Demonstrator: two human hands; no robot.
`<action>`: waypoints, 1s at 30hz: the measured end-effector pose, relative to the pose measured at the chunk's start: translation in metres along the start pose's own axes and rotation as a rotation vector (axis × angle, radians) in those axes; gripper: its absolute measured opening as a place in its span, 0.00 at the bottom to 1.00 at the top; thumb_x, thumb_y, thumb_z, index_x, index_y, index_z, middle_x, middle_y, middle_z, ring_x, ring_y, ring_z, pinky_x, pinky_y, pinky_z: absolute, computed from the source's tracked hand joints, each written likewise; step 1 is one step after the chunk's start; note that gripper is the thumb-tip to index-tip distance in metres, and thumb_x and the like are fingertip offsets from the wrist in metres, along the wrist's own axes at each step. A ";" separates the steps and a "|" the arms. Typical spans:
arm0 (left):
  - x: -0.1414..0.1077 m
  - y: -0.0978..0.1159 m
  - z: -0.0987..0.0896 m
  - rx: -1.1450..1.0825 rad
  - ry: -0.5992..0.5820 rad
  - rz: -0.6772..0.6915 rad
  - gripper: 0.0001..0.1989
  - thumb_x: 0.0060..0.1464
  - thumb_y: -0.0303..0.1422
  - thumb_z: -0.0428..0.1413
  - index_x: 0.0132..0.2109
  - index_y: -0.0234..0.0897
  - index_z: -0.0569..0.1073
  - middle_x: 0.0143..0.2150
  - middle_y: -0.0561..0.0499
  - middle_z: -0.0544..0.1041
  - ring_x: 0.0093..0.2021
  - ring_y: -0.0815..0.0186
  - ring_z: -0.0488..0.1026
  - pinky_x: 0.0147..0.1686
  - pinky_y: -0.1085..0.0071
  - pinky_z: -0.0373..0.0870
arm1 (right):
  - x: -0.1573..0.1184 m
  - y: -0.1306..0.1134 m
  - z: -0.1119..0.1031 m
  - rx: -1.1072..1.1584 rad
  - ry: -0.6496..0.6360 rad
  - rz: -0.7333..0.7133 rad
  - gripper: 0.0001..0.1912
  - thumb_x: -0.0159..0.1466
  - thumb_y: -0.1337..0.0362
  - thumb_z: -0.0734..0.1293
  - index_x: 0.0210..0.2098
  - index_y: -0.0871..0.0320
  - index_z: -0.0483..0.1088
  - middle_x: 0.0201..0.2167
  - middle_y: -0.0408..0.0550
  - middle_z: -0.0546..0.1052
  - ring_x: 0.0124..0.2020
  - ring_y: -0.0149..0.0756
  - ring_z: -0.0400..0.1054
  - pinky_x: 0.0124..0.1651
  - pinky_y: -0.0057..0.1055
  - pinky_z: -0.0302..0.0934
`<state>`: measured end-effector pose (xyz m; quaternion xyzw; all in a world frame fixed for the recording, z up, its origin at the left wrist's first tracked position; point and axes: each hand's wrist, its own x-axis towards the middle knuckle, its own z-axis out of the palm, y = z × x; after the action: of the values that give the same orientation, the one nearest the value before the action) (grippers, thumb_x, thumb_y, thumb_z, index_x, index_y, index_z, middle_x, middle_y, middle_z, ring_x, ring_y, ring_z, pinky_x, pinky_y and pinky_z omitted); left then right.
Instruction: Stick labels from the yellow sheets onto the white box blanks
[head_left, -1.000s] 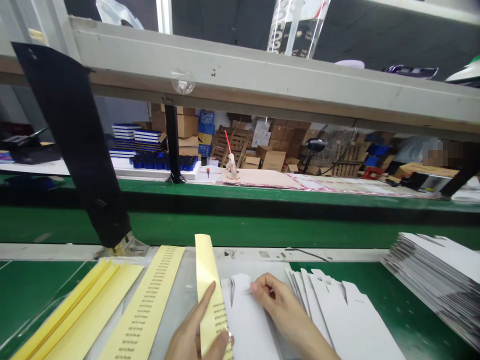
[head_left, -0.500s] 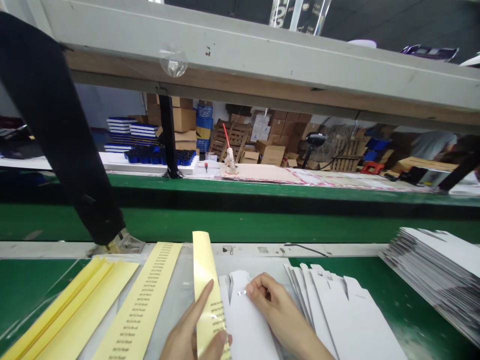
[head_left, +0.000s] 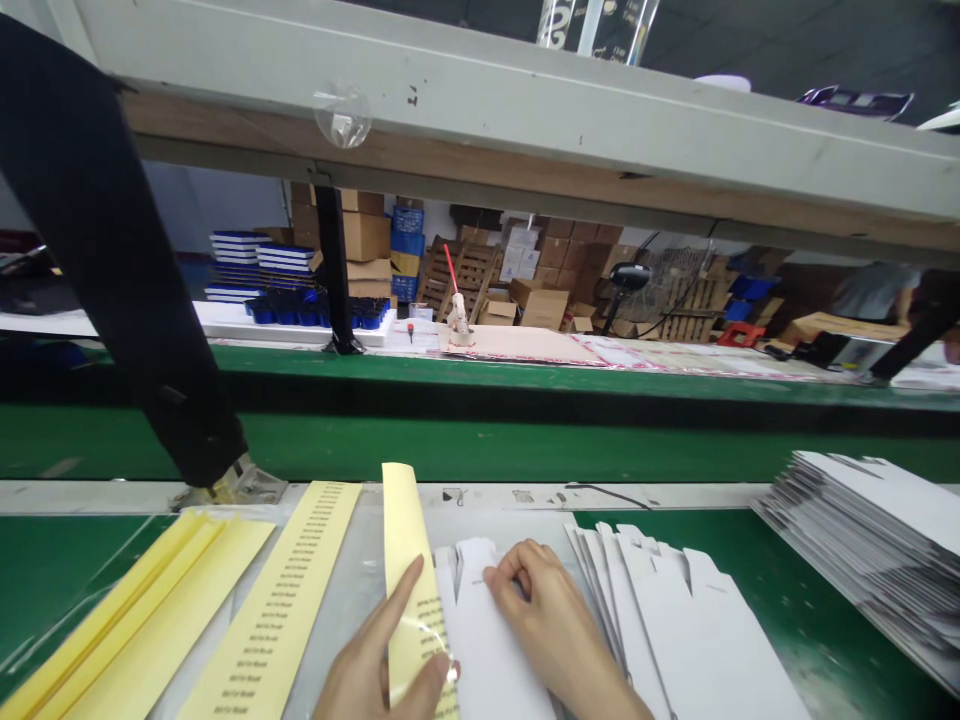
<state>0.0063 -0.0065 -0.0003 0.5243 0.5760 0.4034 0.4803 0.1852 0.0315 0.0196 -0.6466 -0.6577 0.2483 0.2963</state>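
A yellow strip of printed labels (head_left: 405,560) stands curved in my left hand (head_left: 382,660), whose fingers and thumb close round it. Just right of it lie flat white cartons (head_left: 491,640) with notched upper ends. My right hand (head_left: 544,610) pinches at the upper part of the top carton, thumb and forefinger together; a small dark printed line shows beside the fingertips. Whether anything is between those fingertips is too small to tell. Another label strip (head_left: 285,590) lies flat left of my left hand.
Folded yellow sheets (head_left: 150,610) lie at the far left. Fanned white cartons (head_left: 697,620) are right of my right hand, and a taller carton stack (head_left: 877,540) is at the far right. A black post (head_left: 142,260) and grey overhead shelf (head_left: 480,90) frame the bench.
My right hand has shifted slightly at the carton's top, and the shiny spot by its fingertips is replaced by a small dark line. My left hand still holds the strip.
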 end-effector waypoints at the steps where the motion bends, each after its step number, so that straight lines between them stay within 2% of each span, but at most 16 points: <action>1: 0.000 0.000 0.000 0.009 0.002 -0.004 0.35 0.43 0.37 0.56 0.59 0.35 0.59 0.54 0.45 0.68 0.54 0.57 0.64 0.52 0.63 0.62 | 0.001 0.000 -0.002 -0.022 -0.011 0.044 0.11 0.57 0.59 0.61 0.21 0.54 0.57 0.23 0.41 0.66 0.28 0.36 0.61 0.29 0.29 0.51; 5: 0.002 -0.005 0.000 0.032 0.006 0.013 0.34 0.43 0.38 0.55 0.59 0.36 0.59 0.53 0.46 0.69 0.53 0.55 0.66 0.52 0.61 0.62 | 0.003 0.000 -0.006 -0.027 -0.091 0.178 0.13 0.57 0.50 0.59 0.29 0.52 0.56 0.18 0.37 0.60 0.22 0.35 0.59 0.25 0.28 0.47; 7: 0.002 -0.008 0.001 0.033 -0.003 0.034 0.33 0.45 0.38 0.55 0.59 0.36 0.58 0.53 0.46 0.69 0.52 0.56 0.67 0.51 0.61 0.64 | 0.002 0.000 -0.002 -0.006 -0.110 0.151 0.14 0.57 0.49 0.58 0.33 0.52 0.56 0.18 0.37 0.60 0.23 0.36 0.60 0.25 0.28 0.48; 12: 0.003 -0.010 0.002 -0.003 -0.025 0.053 0.33 0.47 0.39 0.54 0.59 0.34 0.57 0.54 0.43 0.69 0.51 0.55 0.67 0.52 0.59 0.63 | 0.001 0.003 0.001 0.118 -0.126 0.058 0.09 0.60 0.54 0.55 0.32 0.52 0.57 0.19 0.38 0.62 0.27 0.36 0.61 0.28 0.28 0.50; 15: 0.002 -0.002 0.001 -0.115 -0.063 0.046 0.35 0.46 0.41 0.56 0.59 0.31 0.56 0.56 0.41 0.65 0.55 0.55 0.63 0.52 0.60 0.63 | -0.002 0.006 -0.008 0.140 -0.129 0.070 0.13 0.62 0.54 0.51 0.34 0.54 0.61 0.22 0.40 0.66 0.28 0.36 0.63 0.29 0.29 0.52; 18: -0.003 0.011 0.000 -0.341 -0.136 0.004 0.40 0.45 0.45 0.56 0.60 0.30 0.52 0.59 0.39 0.61 0.56 0.53 0.62 0.43 0.65 0.72 | -0.010 0.006 -0.011 0.082 -0.138 0.133 0.16 0.58 0.53 0.58 0.41 0.55 0.61 0.20 0.38 0.64 0.24 0.36 0.62 0.26 0.29 0.51; 20: -0.007 0.021 -0.002 -0.404 -0.107 0.001 0.40 0.45 0.45 0.57 0.60 0.31 0.51 0.59 0.39 0.61 0.56 0.53 0.62 0.39 0.70 0.74 | -0.016 0.005 -0.008 0.102 -0.141 0.139 0.17 0.55 0.56 0.62 0.43 0.55 0.61 0.20 0.37 0.63 0.24 0.35 0.62 0.26 0.28 0.52; 23: -0.012 0.032 -0.005 -0.399 -0.002 0.012 0.39 0.44 0.44 0.58 0.60 0.33 0.54 0.59 0.42 0.61 0.51 0.56 0.68 0.41 0.74 0.73 | -0.021 0.008 -0.010 0.248 -0.100 0.109 0.16 0.56 0.56 0.61 0.42 0.56 0.62 0.21 0.37 0.63 0.25 0.34 0.62 0.29 0.30 0.55; 26: -0.014 0.034 -0.008 -0.415 0.023 -0.006 0.38 0.44 0.46 0.58 0.59 0.39 0.54 0.63 0.47 0.53 0.49 0.59 0.70 0.42 0.76 0.72 | -0.019 0.025 -0.043 0.451 -0.030 0.178 0.21 0.55 0.52 0.61 0.45 0.55 0.60 0.26 0.41 0.69 0.29 0.37 0.67 0.32 0.31 0.59; 28: -0.014 0.032 -0.008 -0.412 -0.008 -0.025 0.38 0.44 0.46 0.58 0.60 0.40 0.53 0.64 0.48 0.51 0.49 0.61 0.70 0.44 0.76 0.69 | -0.016 0.048 -0.081 0.478 0.072 0.286 0.25 0.52 0.50 0.64 0.46 0.55 0.61 0.31 0.46 0.74 0.35 0.41 0.68 0.35 0.33 0.61; 30: -0.014 0.030 -0.007 -0.408 -0.064 -0.048 0.41 0.44 0.47 0.58 0.60 0.40 0.50 0.64 0.45 0.51 0.44 0.63 0.72 0.44 0.75 0.68 | -0.011 0.074 -0.120 0.472 0.234 0.375 0.28 0.48 0.50 0.66 0.46 0.54 0.63 0.35 0.49 0.75 0.39 0.45 0.68 0.38 0.35 0.62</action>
<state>0.0060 -0.0167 0.0324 0.4147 0.4791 0.4831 0.6043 0.3226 0.0166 0.0508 -0.6941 -0.4127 0.3683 0.4607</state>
